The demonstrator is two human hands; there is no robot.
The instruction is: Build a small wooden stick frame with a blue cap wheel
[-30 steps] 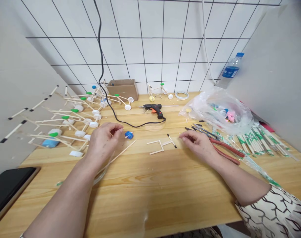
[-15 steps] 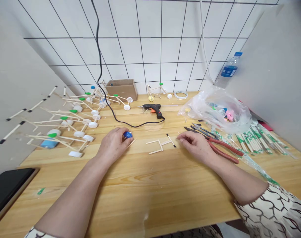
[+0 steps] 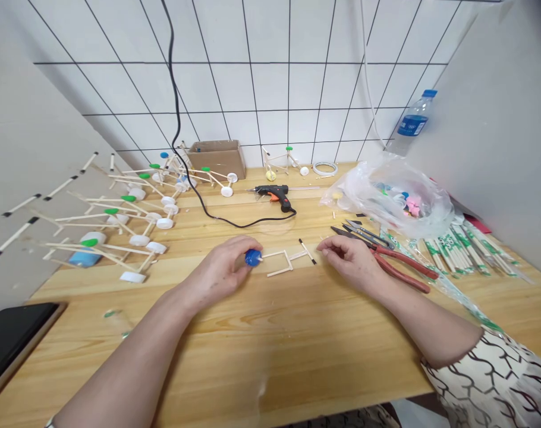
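Observation:
My left hand [image 3: 226, 264] pinches a blue bottle cap [image 3: 253, 257] on edge between thumb and fingers; a short pale bit shows at its face. Just right of the cap lies a small stick frame [image 3: 290, 261], flat on the wooden table. Two parallel sticks point toward the cap, and a black-tipped crosspiece [image 3: 307, 252] marks its right end. Beside that end rests my right hand [image 3: 348, 260], its fingers curled and thumb close to the index fingertip. Whether anything is between them is too small to tell.
A black glue gun [image 3: 273, 193] lies behind the frame, its cord curving left. Several stick models [image 3: 119, 220] with white cap wheels fill the left side. Red-handled pliers [image 3: 404, 270], snips, wrapped chopsticks [image 3: 462, 249] and a plastic bag [image 3: 342, 184] of caps lie right. A phone [image 3: 12, 339] sits left.
My left hand has moved right with the blue cap, bringing it up to the frame's open end. My right hand and the frame have stayed in place.

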